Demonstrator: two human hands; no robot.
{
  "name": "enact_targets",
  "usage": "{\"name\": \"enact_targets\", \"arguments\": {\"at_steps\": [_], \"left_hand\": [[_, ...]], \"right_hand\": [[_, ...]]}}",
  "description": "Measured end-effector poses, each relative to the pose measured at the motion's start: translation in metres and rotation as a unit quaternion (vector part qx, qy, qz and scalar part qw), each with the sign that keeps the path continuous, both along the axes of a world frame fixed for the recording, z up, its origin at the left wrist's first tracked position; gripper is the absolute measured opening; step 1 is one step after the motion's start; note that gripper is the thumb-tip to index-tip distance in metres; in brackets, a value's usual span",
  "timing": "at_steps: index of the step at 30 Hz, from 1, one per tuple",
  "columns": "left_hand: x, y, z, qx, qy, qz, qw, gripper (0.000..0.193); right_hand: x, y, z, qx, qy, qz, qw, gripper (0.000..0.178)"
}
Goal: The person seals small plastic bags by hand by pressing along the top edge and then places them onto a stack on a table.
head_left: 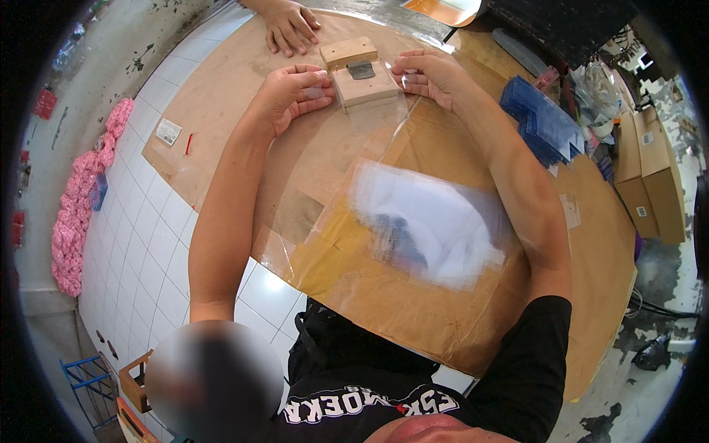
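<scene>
A wooden block fixture [367, 90] stands near the far edge of the table, with a small dark grey piece [361, 70] on top. Clear plastic film [404, 103] lies over the block's front and sides, its outline hard to make out. On the block's left side, my left hand [299, 96] has its fingers curled in and pinches the film's edge. At the right side my right hand [430, 77] pinches the opposite edge between thumb and fingers. Closer to me, a loose pile of clear plastic sleeves [436, 229] covers part of the table.
Another person's hand [290, 28] rests on the brown-covered table [221, 148] beyond my left hand. A stack of blue-edged plastic sleeves [541, 122] lies at the right. Cardboard boxes [651, 173] stand farther right. Pink knotted bundles [74, 221] lie on the tiled floor at left.
</scene>
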State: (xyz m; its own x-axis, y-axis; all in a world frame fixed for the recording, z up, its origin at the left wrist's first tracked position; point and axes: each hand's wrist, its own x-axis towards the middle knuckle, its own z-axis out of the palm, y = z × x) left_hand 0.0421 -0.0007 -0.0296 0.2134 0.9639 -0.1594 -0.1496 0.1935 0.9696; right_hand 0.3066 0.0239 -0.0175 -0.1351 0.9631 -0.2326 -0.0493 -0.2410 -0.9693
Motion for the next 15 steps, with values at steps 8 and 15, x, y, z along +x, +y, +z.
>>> {"name": "enact_targets", "arguments": {"at_steps": [8,15], "left_hand": [[-0.006,0.002,0.0,0.016,0.025,0.037,0.999,0.036],[-0.004,-0.004,0.014,0.12,0.144,0.174,0.967,0.025]], "right_hand": [[0.002,0.005,-0.002,-0.006,0.04,-0.012,0.999,0.029],[0.022,0.022,0.0,0.102,-0.026,-0.071,0.992,0.028]]}}
